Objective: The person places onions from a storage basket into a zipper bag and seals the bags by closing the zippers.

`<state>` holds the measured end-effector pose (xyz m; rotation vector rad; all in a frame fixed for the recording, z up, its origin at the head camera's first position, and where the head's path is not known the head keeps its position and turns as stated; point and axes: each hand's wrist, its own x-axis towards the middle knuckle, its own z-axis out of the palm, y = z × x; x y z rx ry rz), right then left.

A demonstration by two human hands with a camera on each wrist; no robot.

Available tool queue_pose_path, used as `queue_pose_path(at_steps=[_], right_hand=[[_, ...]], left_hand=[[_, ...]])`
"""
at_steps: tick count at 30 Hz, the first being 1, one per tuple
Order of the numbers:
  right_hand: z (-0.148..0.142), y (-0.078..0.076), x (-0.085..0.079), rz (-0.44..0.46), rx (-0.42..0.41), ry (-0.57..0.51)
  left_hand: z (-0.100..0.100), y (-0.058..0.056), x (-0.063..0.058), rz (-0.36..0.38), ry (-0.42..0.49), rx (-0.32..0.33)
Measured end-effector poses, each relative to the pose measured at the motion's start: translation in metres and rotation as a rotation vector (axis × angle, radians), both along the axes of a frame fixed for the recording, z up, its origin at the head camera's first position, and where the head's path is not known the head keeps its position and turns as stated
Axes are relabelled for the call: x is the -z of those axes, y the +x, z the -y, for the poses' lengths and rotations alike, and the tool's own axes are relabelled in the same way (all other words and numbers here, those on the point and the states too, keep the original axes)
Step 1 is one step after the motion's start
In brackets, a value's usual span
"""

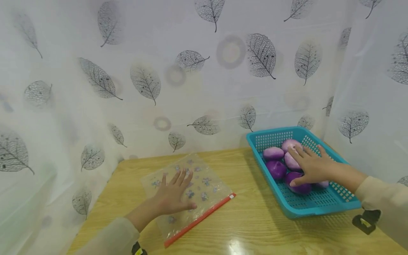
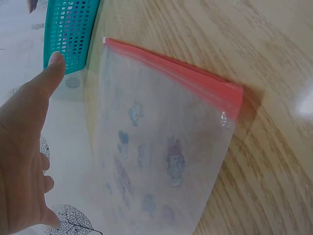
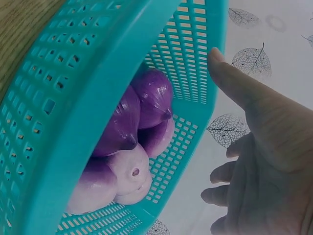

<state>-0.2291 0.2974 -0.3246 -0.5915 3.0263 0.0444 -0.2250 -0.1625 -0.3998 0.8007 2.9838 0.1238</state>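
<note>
Right now both hands are spread out over the desk [image 1: 251,230], and neither grips anything. The person's left hand [image 1: 172,196] is open above a clear plastic bag [image 1: 207,198], thumb stretched away from the fingers. In the left-wrist view a gap shows between that hand and the bag. The bag lies flat on the wood, set at a slant, printed with small bluish and purplish motifs. A red zip strip [image 1: 200,220] runs along its edge nearest the person, with a whitish slider [image 1: 232,196] at the right end.

Over on the right side of the desk stands a turquoise basket [image 1: 313,211] with perforated walls and base. Purple onions [image 1: 276,170] are bunched inside it, some deep violet and glossy, others pale lilac; the hand hides part of the pile in the head view. The right hand [image 1: 313,168] is over this basket, fingers loose and apart, thumb out to the side; from its wrist I can see it clear of the onions.

Both arms wear pale sleeves [image 1: 387,203], with a dark device [image 1: 366,221] below the right wrist. Behind the desk hangs a whitish curtain [image 1: 191,102] patterned with grey skeleton leaves.
</note>
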Motion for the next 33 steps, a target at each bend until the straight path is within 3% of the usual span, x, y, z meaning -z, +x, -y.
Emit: queue_pose_path(at_steps=[10,20,33], right_hand=[[-0.008,-0.007,0.004,0.106,-0.026,-0.041],[-0.010,-0.017,-0.002,0.345,-0.055,-0.093],[-0.008,-0.025,-0.002,0.423,-0.053,-0.137]], left_hand=[[-0.003,0.003,0.009,0.044,0.009,0.014],[-0.006,0.003,0.016,0.073,0.039,0.033],[-0.013,0.010,0.034,0.057,0.038,0.089]])
